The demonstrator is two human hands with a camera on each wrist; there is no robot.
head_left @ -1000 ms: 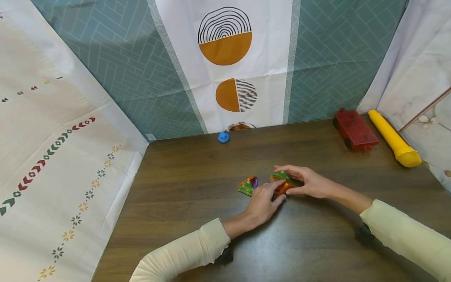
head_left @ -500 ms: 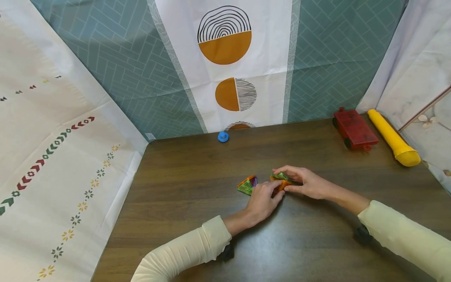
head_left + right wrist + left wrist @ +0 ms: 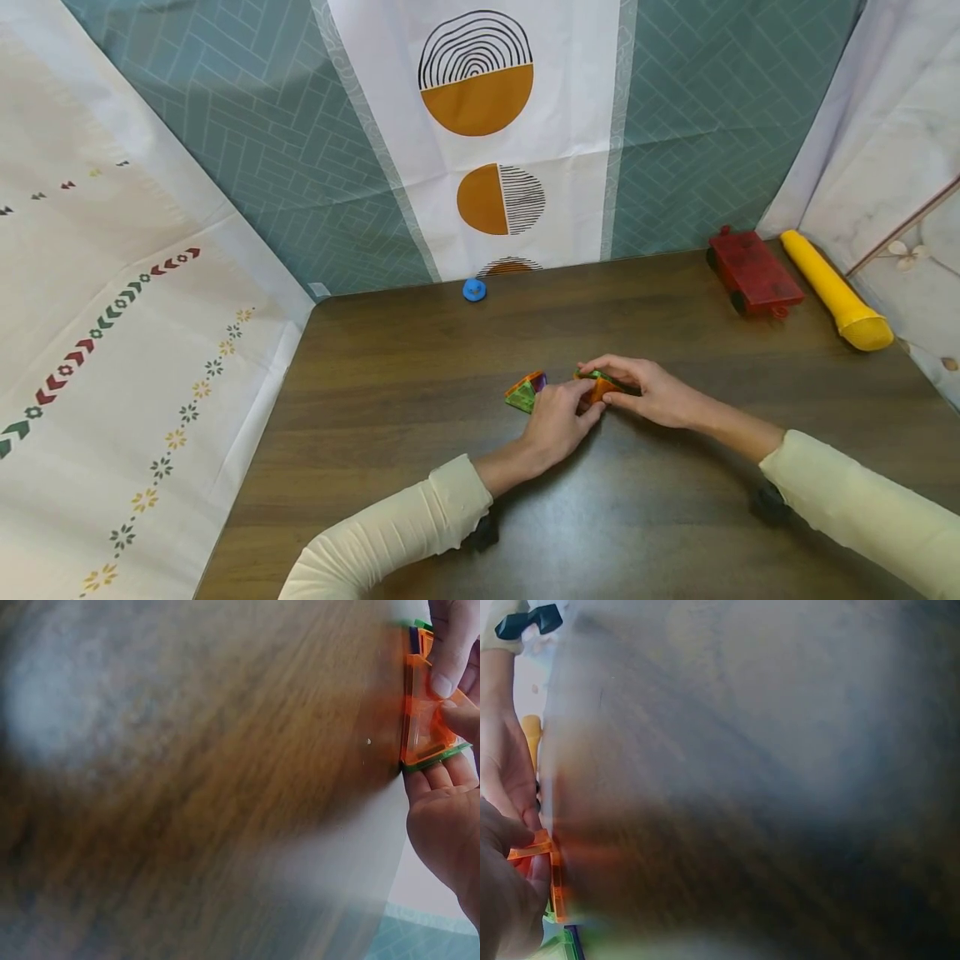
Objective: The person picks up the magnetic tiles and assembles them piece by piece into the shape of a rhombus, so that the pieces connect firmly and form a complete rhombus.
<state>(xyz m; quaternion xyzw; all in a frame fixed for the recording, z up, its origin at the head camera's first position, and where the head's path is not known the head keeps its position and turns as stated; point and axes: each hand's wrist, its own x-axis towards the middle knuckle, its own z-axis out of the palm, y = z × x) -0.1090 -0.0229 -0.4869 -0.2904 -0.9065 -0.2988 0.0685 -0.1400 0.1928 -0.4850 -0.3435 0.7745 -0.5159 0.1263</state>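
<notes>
Between my hands in the head view stand translucent triangular magnetic tiles: an orange tile (image 3: 602,389) at the front and a green tile (image 3: 596,374) behind it. My right hand (image 3: 660,394) grips them, thumb on the orange face and fingertips behind the green one. My left hand (image 3: 556,423) pinches the orange tiles from the left. In the right wrist view both thumbs lie close together on the orange tile (image 3: 427,724), and the green tile (image 3: 435,757) edges it below. Another group of tiles (image 3: 521,396), green, orange and purple, lies beside my left hand, partly hidden by it.
A blue button-like disc (image 3: 474,289) lies at the table's back edge. A red wheeled toy cart (image 3: 756,271) and a yellow toy microphone (image 3: 836,292) lie at the back right. Patterned cloths (image 3: 360,150) hang behind the brown table (image 3: 390,350).
My right hand has tilted the green tile up against the orange one, so its face no longer shows. The thumbs have come closer together, and both hands have shifted slightly left.
</notes>
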